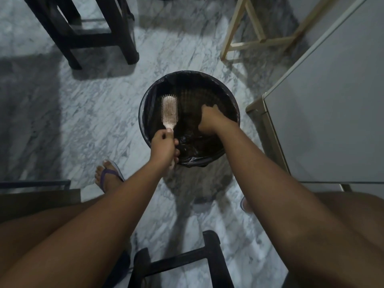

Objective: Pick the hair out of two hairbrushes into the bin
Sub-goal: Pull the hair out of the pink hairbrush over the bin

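The left hand (164, 145) grips a pale paddle hairbrush (170, 112) by its handle, bristles up, over the black-lined bin (142, 113). The right hand (209, 119) dips into the bin just beside it; its fingers are hidden, so its grip cannot be told. Hair released too high could drift onto the marble floor (93, 100). The bin's contents are lost in darkness.

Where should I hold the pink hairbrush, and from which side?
Grip the hairbrush by its slim handle, coming from the near end, as the left hand does. The wide head points away over the bin, its hair-filled pins facing up.
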Available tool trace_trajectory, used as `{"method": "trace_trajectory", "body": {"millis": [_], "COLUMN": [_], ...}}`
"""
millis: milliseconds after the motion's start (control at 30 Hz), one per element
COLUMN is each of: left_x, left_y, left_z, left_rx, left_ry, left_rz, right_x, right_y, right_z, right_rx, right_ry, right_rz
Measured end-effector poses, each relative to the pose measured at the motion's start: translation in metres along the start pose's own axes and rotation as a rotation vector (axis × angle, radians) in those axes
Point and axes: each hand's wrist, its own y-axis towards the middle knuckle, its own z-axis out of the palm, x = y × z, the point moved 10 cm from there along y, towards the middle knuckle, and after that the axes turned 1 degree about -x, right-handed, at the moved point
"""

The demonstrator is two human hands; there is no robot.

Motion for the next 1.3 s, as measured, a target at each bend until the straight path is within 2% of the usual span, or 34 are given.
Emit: {"method": "trace_trajectory", "body": {"millis": [167, 300, 467, 567, 700, 767, 833, 900, 933, 1033, 1067, 1100, 1133, 1233, 1300], "left_x": [-0.003, -0.004, 0.001, 0.006, 0.009, 0.008, 0.006, 0.001, -0.001, -0.006, -0.007, -0.008, -0.008, -0.011, -0.014], "left_y": [-0.001, -0.004, -0.003, -0.003, -0.002, -0.003, -0.004, -0.004, -0.004, -0.004, -0.004, -0.004, -0.004, -0.004, -0.004], "left_z": [0.008, 0.018, 0.028, 0.033, 0.032, 0.030, 0.026, 0.023, 0.022, 0.022, 0.022, 0.023, 0.024, 0.028, 0.030], "left_rx": [0.028, 0.051, 0.049, 0.021, 0.002, -0.011, -0.032, -0.045, -0.045, -0.035, -0.033, -0.029, -0.025, -0.006, 0.014], "left_ry": [0.015, 0.021, -0.005, -0.026, -0.049, -0.078, -0.102, -0.076, -0.059, -0.032, -0.025, -0.018, -0.011, 0.007, 0.022], "left_rz": [0.029, 0.043, -0.005, -0.054, -0.075, -0.074, -0.065, -0.041, -0.027, 0.001, 0.008, 0.013, 0.018, 0.032, 0.049], "right_x": [0.027, 0.044, 0.041, 0.041, 0.037, 0.024, 0.008, 0.000, 0.000, -0.007, -0.013, -0.013, -0.006, 0.025, 0.034], "right_y": [-0.017, -0.020, -0.026, -0.044, -0.089, -0.103, -0.104, -0.089, -0.071, -0.017, -0.017, -0.021, -0.021, -0.019, -0.020], "right_z": [-0.037, -0.036, -0.056, -0.082, -0.126, -0.142, -0.147, -0.140, -0.130, -0.056, -0.035, -0.026, -0.025, -0.044, -0.046], "right_rx": [-0.292, -0.332, -0.538, -0.725, -1.089, -1.252, -1.336, -1.256, -1.096, -0.299, -0.101, -0.007, 0.001, -0.163, -0.189], "right_ry": [0.532, 0.414, 0.357, 0.377, 0.514, 0.618, 0.678, 0.632, 0.562, 0.044, -0.094, -0.144, -0.112, 0.249, 0.435], "right_rz": [-0.248, -0.347, -0.374, -0.490, -0.666, -0.672, -0.615, -0.519, -0.442, -0.036, 0.053, 0.075, 0.040, -0.194, -0.267]}}
